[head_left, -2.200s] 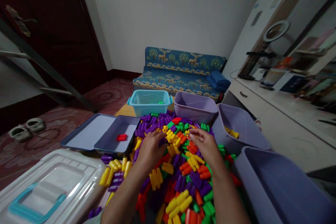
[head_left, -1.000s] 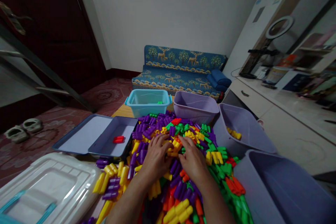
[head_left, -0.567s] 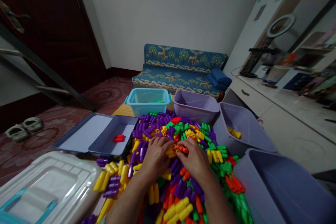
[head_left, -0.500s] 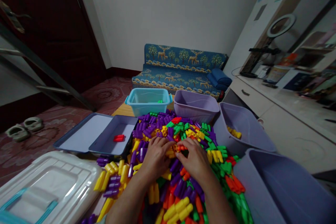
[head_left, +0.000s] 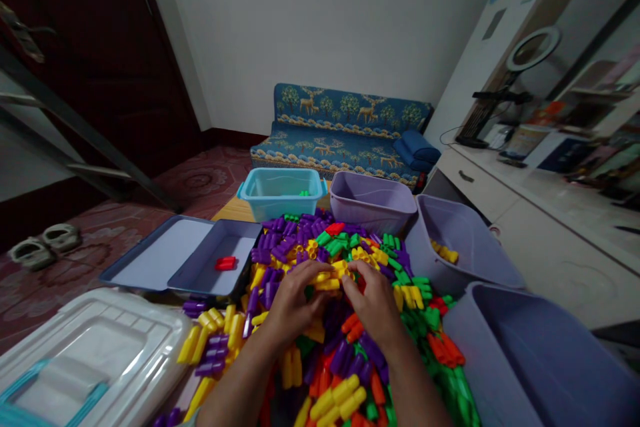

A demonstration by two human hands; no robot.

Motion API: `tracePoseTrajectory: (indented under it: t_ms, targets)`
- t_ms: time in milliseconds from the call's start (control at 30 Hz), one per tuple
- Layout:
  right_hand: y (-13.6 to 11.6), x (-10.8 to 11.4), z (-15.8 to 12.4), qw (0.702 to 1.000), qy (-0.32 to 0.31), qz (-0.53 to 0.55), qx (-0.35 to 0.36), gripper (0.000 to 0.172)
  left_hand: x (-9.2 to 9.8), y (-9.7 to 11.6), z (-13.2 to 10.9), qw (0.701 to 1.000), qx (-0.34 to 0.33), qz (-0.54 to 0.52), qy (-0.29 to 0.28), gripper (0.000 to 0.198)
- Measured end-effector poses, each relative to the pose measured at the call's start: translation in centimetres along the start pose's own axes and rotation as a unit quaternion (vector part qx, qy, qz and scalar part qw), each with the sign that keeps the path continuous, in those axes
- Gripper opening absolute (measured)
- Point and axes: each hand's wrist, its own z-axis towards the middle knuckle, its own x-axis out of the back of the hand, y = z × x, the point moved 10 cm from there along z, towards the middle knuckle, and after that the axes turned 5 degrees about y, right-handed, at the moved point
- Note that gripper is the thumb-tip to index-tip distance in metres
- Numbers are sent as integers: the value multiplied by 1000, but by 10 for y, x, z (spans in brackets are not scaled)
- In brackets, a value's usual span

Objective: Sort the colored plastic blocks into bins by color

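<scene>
A cluster of yellow plastic tube-shaped blocks point(head_left: 327, 283) is held up between both hands, over the middle of the counter point(head_left: 241, 209). The left hand point(head_left: 293, 300) curls its fingers round the cluster's left part; the right hand point(head_left: 374, 300) pinches its right end between thumb and forefinger. Half a second ago an orange block showed at the right fingertips; now yellow shows there instead, so the work in hand appears to have turned to yellow pieces. Whether they are joined is too small to tell.

Around and below lies a mixed pile of purple, green, orange and yellow plastic blocks point(head_left: 343, 357). Along the counter's far edge stand a light-blue plastic tub point(head_left: 281, 208) and a lilac plastic tub point(head_left: 373, 217); down the right edge, a second lilac tub with yellow blocks inside point(head_left: 425, 267) and a third, nearer lilac tub point(head_left: 487, 347). Toward the left edge, an open dark-rimmed case point(head_left: 200, 280) holds a red block point(head_left: 226, 263).
</scene>
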Motion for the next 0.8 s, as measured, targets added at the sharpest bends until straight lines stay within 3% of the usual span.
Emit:
tracePoseTrajectory:
  t_ms: [100,200,367,433,500,633,700,800]
  targets:
    - [7,14,0,992,49,107,-46,20,11,-7,1,997,49,-38,52,26]
    - [13,19,0,976,72,195,-71,23,14,-17,1,995,78,-28,63,29]
    - [18,8,-2,961,31,247,-118,29,23,-14,0,993,55,17,99,36]
    - [16,0,-4,949,2,287,-133,26,28,-16,-2,989,90,-25,117,38]
    - [10,-9,-7,924,-37,352,-147,20,24,-23,-5,974,152,-128,107,34]
    - [-8,-25,-11,875,-115,444,-153,17,0,-32,-11,898,248,-356,72,24]
    - [-11,-29,-11,882,-119,433,-143,17,-7,-37,-14,878,275,-386,67,28]
    - [-2,-32,-10,901,-96,397,-146,17,-12,-42,-16,882,288,-368,54,41]
